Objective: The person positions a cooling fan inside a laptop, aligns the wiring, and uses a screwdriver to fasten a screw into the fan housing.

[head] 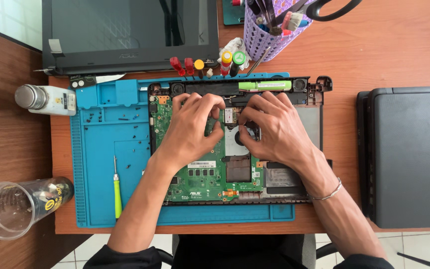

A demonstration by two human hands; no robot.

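Even, bright daylight fills the view, soft and without hard edges. The dark laptop screen (125, 30) at the desk's far edge mirrors a pale window glow with dark bars across it, which suggests light from above and ahead. Shadows are faint: a thin one under the left hand (190, 132) and right hand (274, 132) on the green circuit board (200, 179), another beside the clear plastic cup (16, 204) at the near left corner. The metal bottle cap (30, 96) glints. Focus is sharp centrally; straight edges bow slightly toward the corners.
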